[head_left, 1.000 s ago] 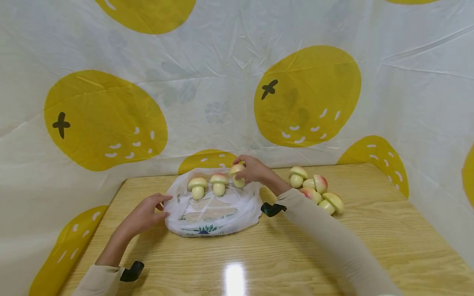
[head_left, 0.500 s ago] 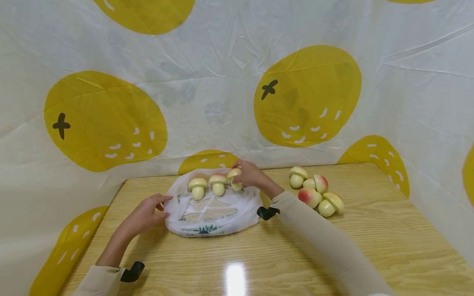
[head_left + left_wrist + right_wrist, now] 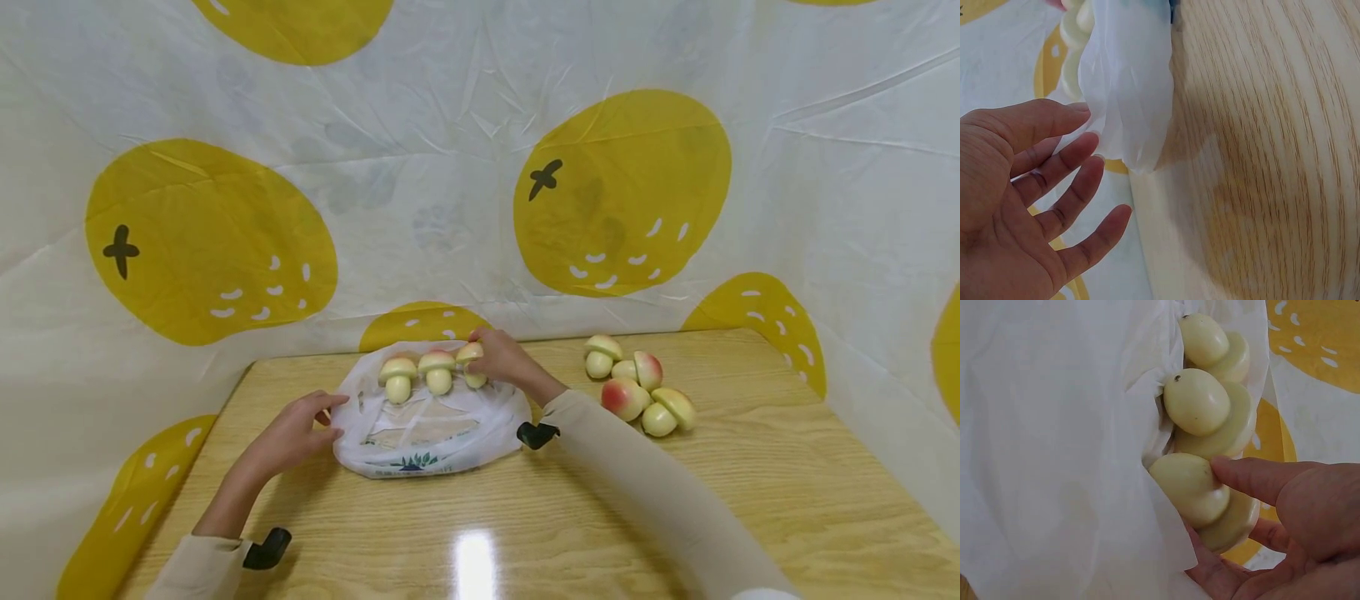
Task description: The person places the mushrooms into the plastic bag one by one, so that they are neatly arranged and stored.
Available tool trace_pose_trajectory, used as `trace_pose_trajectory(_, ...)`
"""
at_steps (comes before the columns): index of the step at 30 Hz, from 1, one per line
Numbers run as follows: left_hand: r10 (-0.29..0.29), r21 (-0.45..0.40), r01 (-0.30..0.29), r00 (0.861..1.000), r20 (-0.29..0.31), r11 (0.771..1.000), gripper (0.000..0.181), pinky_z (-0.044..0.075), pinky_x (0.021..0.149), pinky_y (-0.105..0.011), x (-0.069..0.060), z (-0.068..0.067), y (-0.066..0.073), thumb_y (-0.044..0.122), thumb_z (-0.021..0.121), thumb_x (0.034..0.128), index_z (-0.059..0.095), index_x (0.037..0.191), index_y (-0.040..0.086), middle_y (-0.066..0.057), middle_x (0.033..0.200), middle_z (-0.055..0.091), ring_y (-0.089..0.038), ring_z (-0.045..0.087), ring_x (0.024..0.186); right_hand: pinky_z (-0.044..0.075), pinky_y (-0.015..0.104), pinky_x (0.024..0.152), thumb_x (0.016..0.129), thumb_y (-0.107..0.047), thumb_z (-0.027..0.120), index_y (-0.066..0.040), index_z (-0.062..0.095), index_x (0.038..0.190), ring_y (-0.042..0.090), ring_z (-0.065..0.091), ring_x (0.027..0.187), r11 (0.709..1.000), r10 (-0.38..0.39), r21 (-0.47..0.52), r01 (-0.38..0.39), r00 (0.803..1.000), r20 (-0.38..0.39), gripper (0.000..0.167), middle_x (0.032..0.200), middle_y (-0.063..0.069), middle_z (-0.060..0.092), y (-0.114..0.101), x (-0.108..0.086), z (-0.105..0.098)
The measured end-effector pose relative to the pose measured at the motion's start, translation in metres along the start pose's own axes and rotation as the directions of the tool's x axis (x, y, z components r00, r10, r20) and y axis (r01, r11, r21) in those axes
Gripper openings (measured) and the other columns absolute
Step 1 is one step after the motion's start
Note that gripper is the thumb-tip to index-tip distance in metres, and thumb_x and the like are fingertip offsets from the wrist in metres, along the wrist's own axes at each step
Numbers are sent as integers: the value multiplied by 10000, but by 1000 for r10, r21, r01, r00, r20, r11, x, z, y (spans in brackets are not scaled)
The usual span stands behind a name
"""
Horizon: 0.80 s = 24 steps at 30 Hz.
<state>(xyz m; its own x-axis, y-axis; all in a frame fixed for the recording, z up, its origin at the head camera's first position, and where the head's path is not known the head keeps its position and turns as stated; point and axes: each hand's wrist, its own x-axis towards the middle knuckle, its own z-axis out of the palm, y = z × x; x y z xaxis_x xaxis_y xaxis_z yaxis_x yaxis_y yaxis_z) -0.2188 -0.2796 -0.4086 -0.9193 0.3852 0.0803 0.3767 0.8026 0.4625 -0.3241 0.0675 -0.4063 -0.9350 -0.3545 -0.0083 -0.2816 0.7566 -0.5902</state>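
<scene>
A white plastic bag (image 3: pixel 442 454) lies on the table with its mouth spread, and toy mushrooms with pale stems stand in a row at its far side. My right hand (image 3: pixel 504 357) grips the rightmost mushroom (image 3: pixel 1191 490), thumb on its stem and other fingers around the cap. Beside it are the middle mushroom (image 3: pixel 438 371) and the left mushroom (image 3: pixel 398 379). At the bag's left edge is my left hand (image 3: pixel 300 429), its fingers loosely bent and apart; in the left wrist view its fingertips (image 3: pixel 1088 142) are at the thin plastic. Whether they press it, I cannot tell.
Several more mushrooms lie in a cluster at the right, among them a red-tipped one (image 3: pixel 624 398) and one on its side (image 3: pixel 667 412). Behind the wooden table (image 3: pixel 375 533) hangs a white cloth (image 3: pixel 427 208) printed with yellow fruit.
My right hand has moved slightly left with the mushroom, bringing it close against the middle one, which has shifted a little left too. The left hand stays at the bag's edge.
</scene>
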Motion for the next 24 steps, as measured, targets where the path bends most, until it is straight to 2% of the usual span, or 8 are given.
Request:
trace_pose_trajectory(8, -16, -1, 16, 1000, 8, 1000, 454, 540, 775, -350, 1, 0, 0, 50, 732, 896, 619, 1317, -77, -110, 1113, 661, -221, 618, 933, 445, 453, 1051, 897, -250, 792, -25, 479, 1479, 337, 492, 1331, 995, 33, -94, -30, 999, 31, 699, 1425, 156, 567, -7, -5, -6)
trace_pose_trajectory(14, -20, -8, 20, 1000, 12, 1000, 450, 543, 769, -345, 1, 1, 0, 46, 736, 894, 623, 1312, -77, -105, 1100, 661, -219, 618, 930, 456, 443, 1043, 899, -234, 790, -41, 541, 1438, 320, 521, 1315, 989, 3, -150, 3, 999, 39, 624, 1417, 131, 590, -8, -6, -8)
trace_pose_trajectory(24, -18, -17, 19, 1000, 14, 1000, 450, 546, 783, -379, 1, 2, 1, 45, 737, 896, 620, 1313, -79, -104, 1096, 662, -221, 617, 932, 384, 437, 1135, 910, -216, 776, -26, 510, 1473, 334, 473, 1388, 991, -26, -130, 34, 998, 57, 651, 1483, 132, 542, -4, -8, -11)
